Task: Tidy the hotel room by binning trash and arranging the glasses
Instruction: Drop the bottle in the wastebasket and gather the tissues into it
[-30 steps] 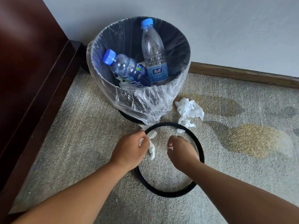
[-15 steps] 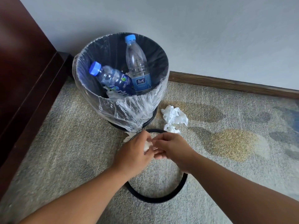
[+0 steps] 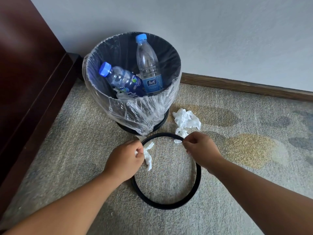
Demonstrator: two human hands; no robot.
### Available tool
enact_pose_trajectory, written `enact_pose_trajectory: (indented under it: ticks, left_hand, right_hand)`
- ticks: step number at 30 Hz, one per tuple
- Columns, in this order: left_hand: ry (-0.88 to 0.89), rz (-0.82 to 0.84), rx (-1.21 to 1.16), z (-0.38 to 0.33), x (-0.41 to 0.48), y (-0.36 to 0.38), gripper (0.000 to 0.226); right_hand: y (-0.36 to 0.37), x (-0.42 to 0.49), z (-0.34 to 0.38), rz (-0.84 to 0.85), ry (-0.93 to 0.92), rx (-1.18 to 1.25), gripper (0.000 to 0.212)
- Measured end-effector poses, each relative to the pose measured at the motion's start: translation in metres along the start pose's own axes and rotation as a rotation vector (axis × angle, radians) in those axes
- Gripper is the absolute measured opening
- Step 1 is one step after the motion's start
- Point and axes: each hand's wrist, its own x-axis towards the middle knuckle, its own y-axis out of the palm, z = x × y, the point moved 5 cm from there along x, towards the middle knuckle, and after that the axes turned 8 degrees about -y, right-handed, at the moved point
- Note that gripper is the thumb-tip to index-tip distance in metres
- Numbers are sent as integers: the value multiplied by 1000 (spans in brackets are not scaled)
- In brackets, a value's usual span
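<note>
Head view, looking down at a corner of the room. The left hand (image 3: 126,160) is curled into a fist around a long white tissue strip (image 3: 148,156). A small white fold shows between its knuckles, and the free end trails out on the thumb side, hanging to the beige, mottled carpet (image 3: 245,150).

The right hand (image 3: 201,150) pinches a small white tissue scrap (image 3: 177,141) between thumb and forefinger; the scrap projects leftward just past the fingertips. Its remaining fingers are folded under. The pinch sits at the far rim of a thin black plastic ring (image 3: 166,205) lying flat on the carpet. Whether the fingers also touch the ring cannot be told. Both tissue pieces lie within or over the ring's far half, well apart from each other.

A larger crumpled white tissue (image 3: 186,118) rests on the carpet just beyond the right hand, beside the base of a black round waste bin (image 3: 162,119). The bin stands upright, lined with a clear plastic liner (image 3: 135,114) draped over its rim. Inside it, a clear plastic bottle with a light-blue cap (image 3: 147,65) stands nearly upright. A blue-labelled plastic bottle with a blue cap (image 3: 122,80) leans to its left.

Dark reddish wooden furniture (image 3: 25,82) borders the left, and a pale wall (image 3: 220,31) with a brown wooden skirting board (image 3: 245,86) closes the rear.
</note>
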Motion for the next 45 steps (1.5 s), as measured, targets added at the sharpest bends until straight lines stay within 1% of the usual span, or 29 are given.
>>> enact_pose_trajectory:
  ticks: [2, 4, 11, 16, 23, 28, 31, 33, 35, 37, 39, 41, 42, 43, 44, 45]
  left_hand:
    - [-15, 0, 10, 6, 1, -1, 10]
    - [-27, -1, 11, 11, 0, -1, 11]
    - [51, -17, 1, 11, -1, -1, 13]
    - [70, -19, -26, 7, -3, 1, 12]
    - [57, -20, -47, 6, 4, 5, 13]
    - [40, -17, -53, 2, 8, 7, 12]
    - [37, -3, -66, 0, 8, 11, 16]
    - [45, 4, -68, 0, 7, 14, 15]
    - [48, -1, -73, 2, 8, 15, 14]
    - [52, -1, -84, 2, 9, 17, 15]
    - [49, 0, -93, 0, 10, 17, 16]
    - [44, -6, -95, -1, 12, 17, 15]
    - [46, -9, -92, -2, 12, 17, 14]
    - [45, -7, -89, -2, 12, 17, 13]
    - [50, -8, -96, -7, 12, 16, 13]
    - [57, -9, -103, -11, 12, 15, 13]
  right_hand:
    - [-1, 0, -2, -11, 5, -4, 9]
    - [-3, 1, -4, -27, 4, -27, 9]
    - [-4, 14, -11, -28, 5, -186, 6]
    - [-6, 48, -12, -48, -63, -356, 34]
    - [3, 93, 3, -77, -95, -478, 45]
    - [16, 112, 1, 10, -89, -590, 57]
    - [21, 119, -7, 77, -60, -653, 54]
    - [22, 123, -11, 63, -79, -665, 44]
    - [18, 126, -12, -1, -125, -661, 30]
    - [7, 126, -13, -75, -126, -600, 19]
    - [-7, 124, -12, -158, -107, -523, 16]
    - [-21, 122, -14, -225, -104, -497, 16]
    - [-24, 122, -15, -221, -109, -509, 18]
    - [-23, 121, -17, -178, -122, -528, 25]
    - [-26, 119, -18, -105, -159, -549, 36]
    - [-24, 116, -19, 4, -214, -592, 48]
